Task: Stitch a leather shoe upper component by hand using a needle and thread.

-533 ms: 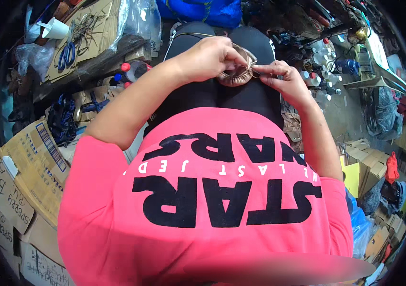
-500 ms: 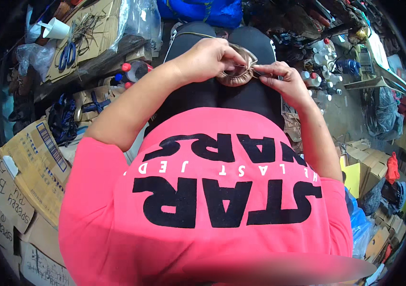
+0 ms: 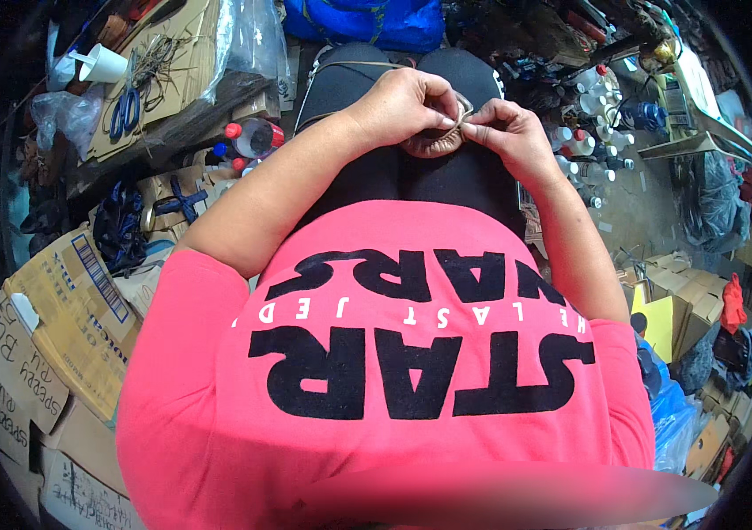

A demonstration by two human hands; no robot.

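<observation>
1. The brown moccasin-style shoe upper (image 3: 431, 146) sits over the black-trousered thighs (image 3: 446, 184), gathered edge toward the wearer; foreshortening hides its long axis.
2. Left hand (image 3: 400, 104) and right hand (image 3: 514, 140) pinch its right-hand rim, fingertips just beside each other.
3. Its body lies left of the right fingertips, nearer the left hand.
4. Blue-handled scissors (image 3: 126, 113) lie far left.

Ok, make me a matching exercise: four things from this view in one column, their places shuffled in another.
1. round, gathered brown piece
2. blue-handled scissors
3. shiny blue bag
4. bright yellow sheet

A. on flat tan cardboard
B. right of the right arm
C. between the hands, left and right
D. at the picture's top edge

Pairs: 1-C, 2-A, 3-D, 4-B.
</observation>
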